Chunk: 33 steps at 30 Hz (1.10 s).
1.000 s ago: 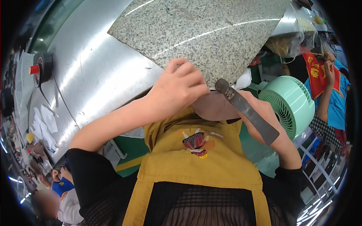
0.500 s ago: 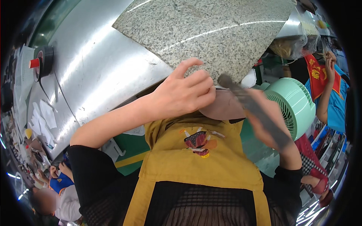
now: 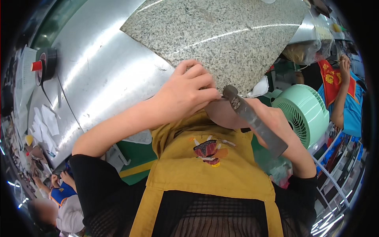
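A hammer (image 3: 256,118) with a long dark metal head is in my right hand (image 3: 272,118), which is closed round a handle mostly hidden beneath the head. Its rounded end is over the near edge of the granite slab (image 3: 221,39). My left hand (image 3: 189,89) has its fingers curled and pressed together at that same edge, on the upper border of a mauve-brown, leather-like piece (image 3: 224,113). That piece hangs off the slab toward my mustard apron (image 3: 185,170). The fingertips partly hide where it meets the stone.
A metal worktop (image 3: 106,59) adjoins the slab, with a black tape roll (image 3: 49,65) and white scraps (image 3: 43,126) at left. Close by my right hand stands a mint-green fan (image 3: 306,112). White crumpled material (image 3: 259,87) lies at the slab's edge. Other people sit far left and right.
The hammer, blurred before, now shows sharply, its rounded end slightly lower and left, near my left fingertips. My left hand and the mauve-brown piece have shifted a little left. A person's red clothing at right has gone.
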Each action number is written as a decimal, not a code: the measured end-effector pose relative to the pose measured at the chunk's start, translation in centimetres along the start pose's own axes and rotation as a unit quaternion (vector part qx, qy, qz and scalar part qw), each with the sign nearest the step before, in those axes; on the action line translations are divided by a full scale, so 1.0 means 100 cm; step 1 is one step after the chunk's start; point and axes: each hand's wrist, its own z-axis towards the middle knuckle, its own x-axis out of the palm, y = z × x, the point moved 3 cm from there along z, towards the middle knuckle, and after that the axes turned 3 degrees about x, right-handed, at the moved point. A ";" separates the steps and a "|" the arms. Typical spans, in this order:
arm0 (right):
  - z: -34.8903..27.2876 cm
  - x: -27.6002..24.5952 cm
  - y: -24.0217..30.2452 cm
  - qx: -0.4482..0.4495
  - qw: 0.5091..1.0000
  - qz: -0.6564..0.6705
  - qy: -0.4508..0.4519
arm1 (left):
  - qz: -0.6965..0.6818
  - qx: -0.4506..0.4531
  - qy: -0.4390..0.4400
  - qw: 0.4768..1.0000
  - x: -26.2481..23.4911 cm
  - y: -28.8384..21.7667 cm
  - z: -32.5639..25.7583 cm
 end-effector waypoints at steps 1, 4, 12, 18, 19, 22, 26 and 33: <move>0.001 -0.002 0.000 0.006 1.000 0.014 -0.002 | -0.033 -0.018 -0.002 0.999 0.000 0.003 -0.001; 0.002 -0.008 0.002 0.021 0.998 0.063 -0.008 | 0.041 0.039 -0.012 0.998 0.003 0.001 -0.004; 0.004 -0.001 0.001 -0.008 1.000 0.016 0.003 | 0.099 0.077 -0.038 0.991 0.005 -0.004 -0.007; 0.002 -0.004 0.012 -0.062 0.995 -0.031 -0.071 | 0.097 0.051 -0.032 0.993 0.002 -0.009 -0.007; 0.003 -0.001 0.013 -0.039 0.998 -0.017 -0.051 | 0.080 0.032 -0.023 0.996 0.001 -0.009 -0.007; 0.007 0.001 0.014 0.022 1.000 0.016 0.007 | -0.009 -0.055 -0.025 0.998 0.001 -0.001 -0.011; 0.006 0.000 0.010 0.007 0.997 0.072 -0.008 | 0.061 0.008 -0.049 0.997 0.005 -0.003 -0.015; 0.008 0.010 0.015 -0.007 1.000 -0.016 -0.014 | 0.083 0.022 -0.065 0.994 0.005 -0.007 -0.015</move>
